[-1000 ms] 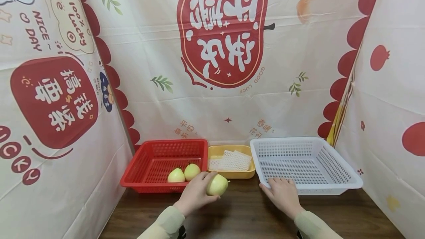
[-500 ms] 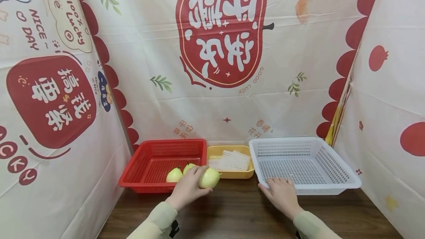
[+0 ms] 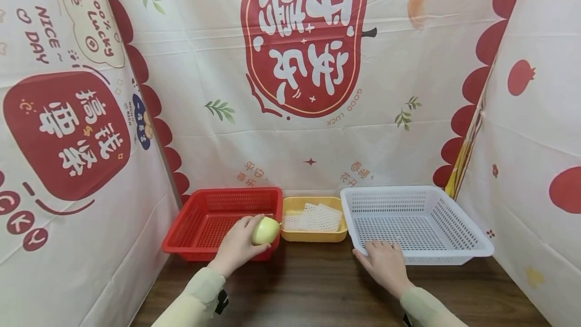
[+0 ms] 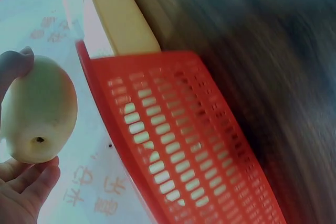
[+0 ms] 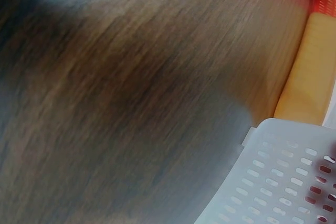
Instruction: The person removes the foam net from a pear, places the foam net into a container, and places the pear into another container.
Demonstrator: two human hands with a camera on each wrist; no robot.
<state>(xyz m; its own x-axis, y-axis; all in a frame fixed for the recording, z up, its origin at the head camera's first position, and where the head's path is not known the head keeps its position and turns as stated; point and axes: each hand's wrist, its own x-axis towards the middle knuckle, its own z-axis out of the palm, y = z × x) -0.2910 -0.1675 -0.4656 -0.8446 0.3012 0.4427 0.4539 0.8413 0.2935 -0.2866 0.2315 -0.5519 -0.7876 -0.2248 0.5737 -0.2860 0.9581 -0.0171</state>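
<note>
My left hand (image 3: 236,247) holds a pale yellow-green pear (image 3: 267,231) above the front right part of the red basket (image 3: 227,192). In the left wrist view the fingers and thumb curl round the pear (image 4: 42,114), its blossom end facing the camera. Pale patches show through the slots of the red basket (image 4: 178,150) there; the pears inside are hidden behind my hand in the head view. My right hand (image 3: 387,265) grips the front rim of the white basket (image 3: 447,254) near its left corner, fingers over the rim, thumb outside.
Between the baskets stands a yellow tray (image 3: 313,236) with white foam nets (image 3: 320,217) in it. A printed cloth (image 3: 299,148) hangs behind and along both sides. Everything stands on a dark wooden table (image 3: 317,286).
My left hand has moved left with the pear, from in front of the yellow tray to over the red basket, covering the pears there. The right hand stays at the white basket.
</note>
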